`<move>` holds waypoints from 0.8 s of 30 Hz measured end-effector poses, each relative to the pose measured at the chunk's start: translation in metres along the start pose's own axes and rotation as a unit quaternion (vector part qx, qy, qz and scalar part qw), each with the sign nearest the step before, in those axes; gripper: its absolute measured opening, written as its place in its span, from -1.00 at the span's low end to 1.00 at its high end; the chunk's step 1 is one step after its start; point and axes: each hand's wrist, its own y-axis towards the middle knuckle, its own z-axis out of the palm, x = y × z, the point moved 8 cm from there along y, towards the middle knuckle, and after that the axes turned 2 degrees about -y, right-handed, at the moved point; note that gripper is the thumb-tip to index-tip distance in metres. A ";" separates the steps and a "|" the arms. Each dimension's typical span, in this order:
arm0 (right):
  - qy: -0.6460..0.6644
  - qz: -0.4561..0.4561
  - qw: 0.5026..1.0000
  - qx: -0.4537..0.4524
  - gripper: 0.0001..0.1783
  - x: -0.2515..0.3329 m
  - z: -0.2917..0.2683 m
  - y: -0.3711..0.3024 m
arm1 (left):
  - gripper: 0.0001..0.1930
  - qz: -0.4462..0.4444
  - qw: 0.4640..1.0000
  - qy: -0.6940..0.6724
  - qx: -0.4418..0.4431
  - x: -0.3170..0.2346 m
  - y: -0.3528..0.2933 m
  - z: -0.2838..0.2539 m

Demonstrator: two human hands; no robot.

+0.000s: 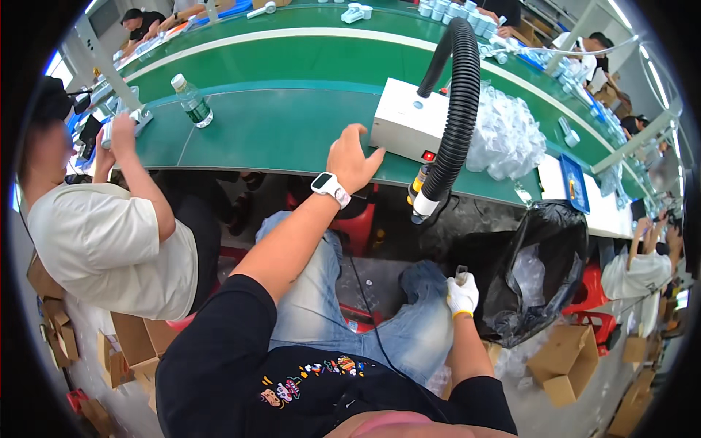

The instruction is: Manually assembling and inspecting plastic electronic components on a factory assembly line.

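My left hand (354, 162), bare with a white watch (331, 189) on its wrist, reaches over the table's front edge. Its thumb and fingers are apart, close to the left side of a white box-shaped machine (409, 117) with a lit red switch. From the machine's top a black ribbed hose (466, 80) arches over and hangs down past the table edge. In a white glove, my right hand (462, 296) rests low by my right knee. Its fingers are closed round a small, clear-looking piece (461, 271), too small to name.
Clear plastic bags (507, 135) are heaped right of the machine, near a blue tray (574, 182). A black bin bag (537, 270) hangs open beside my right hand. On the left, a bottle (193, 102) stands on the green table (270, 120); a co-worker (109, 233) sits close by.
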 end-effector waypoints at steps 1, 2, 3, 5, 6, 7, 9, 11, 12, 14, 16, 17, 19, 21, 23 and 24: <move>-0.001 0.002 1.000 0.005 -0.67 0.004 0.001 0.001 | -0.39 -0.008 0.998 -0.043 -0.039 0.001 0.007 -0.004; -0.003 0.004 1.000 0.007 -0.67 0.007 0.001 0.002 | -0.34 -0.015 0.993 -0.087 -0.078 0.002 0.014 -0.008; -0.008 0.006 1.000 0.007 -0.67 0.009 -0.005 0.005 | -0.29 -0.024 0.984 -0.135 -0.117 0.000 0.019 -0.010; -0.018 0.007 1.000 0.007 -0.68 0.012 -0.004 0.002 | -0.27 -0.035 0.987 -0.141 -0.076 -0.001 0.025 -0.004; -0.029 0.007 0.999 0.013 -0.69 0.013 -0.001 0.000 | -0.24 -0.050 0.988 -0.141 -0.036 0.001 0.027 0.000; -0.040 0.006 0.999 0.020 -0.69 0.013 0.000 0.001 | -0.22 -0.066 0.988 -0.140 0.005 0.002 0.028 0.007; -0.032 0.004 0.999 0.013 -0.70 0.010 -0.003 0.003 | -0.22 -0.071 0.990 -0.124 0.000 0.002 0.028 0.009; -0.017 0.008 1.000 0.007 -0.71 0.006 0.000 0.001 | -0.21 -0.086 0.993 -0.085 0.001 0.007 0.026 0.010; -0.015 -0.001 1.000 0.013 -0.71 0.007 0.002 0.003 | -0.21 -0.090 0.993 -0.079 -0.006 0.009 0.026 0.011; -0.008 0.006 1.000 0.014 -0.71 0.010 0.000 0.002 | -0.22 -0.085 0.994 -0.073 0.003 0.011 0.024 0.013; -0.011 0.005 1.000 0.026 -0.71 0.008 0.001 0.000 | -0.22 -0.093 0.993 -0.072 0.019 0.007 0.021 0.009; -0.006 0.003 1.000 0.022 -0.71 0.008 0.002 0.000 | -0.22 -0.092 0.992 -0.078 0.040 0.004 0.021 0.009; 0.004 -0.006 1.000 0.015 -0.72 0.008 0.004 0.002 | -0.22 -0.093 0.993 -0.069 0.027 0.005 0.017 0.004; 0.010 -0.016 1.000 0.015 -0.72 -0.002 0.009 0.006 | -0.21 -0.070 0.995 -0.066 0.016 0.003 0.016 0.003; 0.032 -0.019 0.999 -0.005 -0.72 -0.011 0.010 0.008 | -0.20 -0.064 0.996 -0.061 0.001 0.004 0.014 0.003; 0.029 -0.026 0.999 0.002 -0.72 -0.014 0.013 0.008 | -0.19 -0.048 0.997 -0.061 -0.008 0.002 0.014 0.003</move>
